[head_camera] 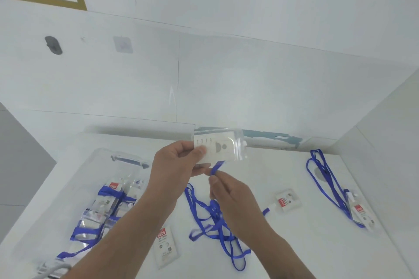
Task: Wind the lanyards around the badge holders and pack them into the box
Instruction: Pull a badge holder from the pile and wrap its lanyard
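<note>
Left hand [179,161] pinches a clear badge holder [218,146] up off the white table [306,251], presumably so its blue lanyard [215,217] hangs free for winding. At its four o'clock, the right hand [229,192] pinches that lanyard near the holder. Toward eight o'clock sits the clear box [97,154], already holding several wound holders. Loose badges [360,213] wait at three o'clock.

Bright, even light — faint shadows, soft blur, wide-angle bending at edges
</note>
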Demonstrator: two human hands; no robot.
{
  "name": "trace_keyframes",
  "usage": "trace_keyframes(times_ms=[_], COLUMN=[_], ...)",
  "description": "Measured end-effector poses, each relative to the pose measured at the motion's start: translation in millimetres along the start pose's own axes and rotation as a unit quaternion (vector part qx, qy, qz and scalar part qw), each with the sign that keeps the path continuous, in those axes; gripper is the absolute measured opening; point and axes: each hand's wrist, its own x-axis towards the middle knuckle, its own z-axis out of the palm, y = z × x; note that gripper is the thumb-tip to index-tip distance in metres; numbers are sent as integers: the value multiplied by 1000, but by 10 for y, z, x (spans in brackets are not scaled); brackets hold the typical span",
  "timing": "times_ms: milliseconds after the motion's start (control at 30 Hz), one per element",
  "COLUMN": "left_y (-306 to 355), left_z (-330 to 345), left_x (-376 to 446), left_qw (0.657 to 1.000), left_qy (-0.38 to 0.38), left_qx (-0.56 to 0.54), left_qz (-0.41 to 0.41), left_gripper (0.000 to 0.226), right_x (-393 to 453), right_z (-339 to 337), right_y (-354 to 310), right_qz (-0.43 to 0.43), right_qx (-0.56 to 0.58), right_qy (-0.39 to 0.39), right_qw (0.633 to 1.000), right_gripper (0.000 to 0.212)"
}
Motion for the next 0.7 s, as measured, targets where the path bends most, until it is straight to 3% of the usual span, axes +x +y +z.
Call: trace_keyframes(times_ms=[133,300,500,600,700], left_y=[-109,-185,-196,-101,-47], left_z=[-25,-134,-230,-277,-332], left_x=[14,-37,-87,-135,-151], left_qw=[975,934,946,970,985], left_qy=[35,20,-76,-131,-152], left_qx=[198,336,314,203,51], left_qz=[92,123,40,-22,-68], left_gripper=[19,14,11,3,9], right_x=[-46,-14,173,250,281], right_z=[-118,-384,-734,-804,-734], right_y=[-150,-389,-517,-484,-350], right_qz=[-57,-84,-68,-47,5], right_qx=[-214,-290,-148,-24,143], right_qy=[-23,-13,-9,-23,-5], right_qw=[975,953,987,998,990], right_gripper=[30,26,8,7,17])
